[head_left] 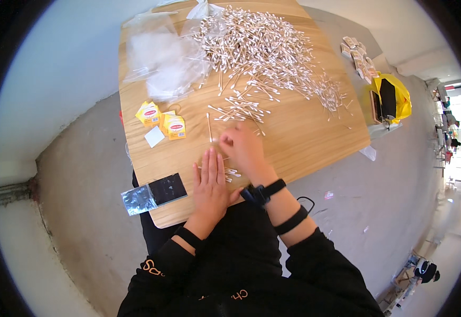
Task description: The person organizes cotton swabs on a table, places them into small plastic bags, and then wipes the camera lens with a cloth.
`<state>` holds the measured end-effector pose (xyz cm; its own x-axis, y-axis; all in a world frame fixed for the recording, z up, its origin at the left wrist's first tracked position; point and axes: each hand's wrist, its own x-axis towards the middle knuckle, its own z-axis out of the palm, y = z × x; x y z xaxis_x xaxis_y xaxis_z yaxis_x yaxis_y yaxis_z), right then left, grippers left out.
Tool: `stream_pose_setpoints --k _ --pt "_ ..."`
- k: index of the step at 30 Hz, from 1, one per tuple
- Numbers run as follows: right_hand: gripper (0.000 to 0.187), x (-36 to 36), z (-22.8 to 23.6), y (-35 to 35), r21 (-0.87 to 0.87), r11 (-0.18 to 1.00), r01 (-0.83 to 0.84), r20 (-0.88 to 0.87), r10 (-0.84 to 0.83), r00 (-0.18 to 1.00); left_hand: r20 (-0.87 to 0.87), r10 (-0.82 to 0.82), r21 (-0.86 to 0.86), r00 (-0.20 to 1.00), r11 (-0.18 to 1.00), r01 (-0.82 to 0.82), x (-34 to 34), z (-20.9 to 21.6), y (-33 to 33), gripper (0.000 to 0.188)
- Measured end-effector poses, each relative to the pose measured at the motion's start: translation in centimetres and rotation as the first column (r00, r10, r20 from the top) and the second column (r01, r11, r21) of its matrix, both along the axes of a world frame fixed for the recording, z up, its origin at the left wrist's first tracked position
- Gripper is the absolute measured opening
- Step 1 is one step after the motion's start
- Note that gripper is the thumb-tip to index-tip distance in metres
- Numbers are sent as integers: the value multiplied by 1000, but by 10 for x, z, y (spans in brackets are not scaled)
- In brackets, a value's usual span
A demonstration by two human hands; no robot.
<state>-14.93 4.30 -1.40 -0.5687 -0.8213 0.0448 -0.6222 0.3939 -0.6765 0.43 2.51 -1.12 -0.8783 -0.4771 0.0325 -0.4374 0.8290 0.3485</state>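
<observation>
My left hand [210, 185] lies flat on the wooden table near its front edge, fingers stretched out and side by side. Against it rests a small group of cotton swabs [232, 173], partly covered by the hand. Just beyond, my right hand [245, 150] hovers low over the table with its fingers curled together; whatever they may hold is hidden. One cotton swab [209, 126] lies alone by the right fingertips, pointing away from me. Farther off is a loose cluster of cotton swabs [241, 109], and behind it a large heap of cotton swabs [257, 45].
Clear plastic bags [164, 58] cover the table's far left. Yellow cards [175, 127] and a white square card [155, 137] sit at the left. A dark flat panel with a silvery packet [139, 199] overhangs the front-left edge. A yellow bag [399, 98] stands beyond the right side.
</observation>
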Motion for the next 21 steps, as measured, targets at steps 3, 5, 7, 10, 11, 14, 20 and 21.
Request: stream_pose_setpoints --k 3,5,7,10,11,14,20,21 --pt "16 8 4 27 -160 987 -19 222 55 973 -37 38 36 999 999 -36 -10 0 -4 108" --pt "26 4 3 39 -242 970 30 338 55 940 -72 44 30 996 999 -42 -18 -2 -9 110" --pt "29 -4 8 47 -232 949 215 244 -157 957 -30 31 23 999 999 -30 -23 -1 -15 110" --pt "28 -23 7 65 -189 959 213 117 -193 974 -6 42 -27 999 999 -42 -25 -1 -18 108" --pt "28 -27 6 71 -190 959 211 118 -191 974 -15 40 -7 999 999 -41 -25 -1 -18 107" --pt "21 -30 10 76 -129 987 95 -89 -107 990 -22 49 4 999 999 -49 -19 -2 -17 105" --pt "9 -32 7 71 38 959 279 150 -282 948 53 -16 -13 998 1000 17 0 0 -7 102" --pt "11 -32 6 68 26 965 260 148 -261 954 75 -32 -27 997 999 34 3 1 -6 102"
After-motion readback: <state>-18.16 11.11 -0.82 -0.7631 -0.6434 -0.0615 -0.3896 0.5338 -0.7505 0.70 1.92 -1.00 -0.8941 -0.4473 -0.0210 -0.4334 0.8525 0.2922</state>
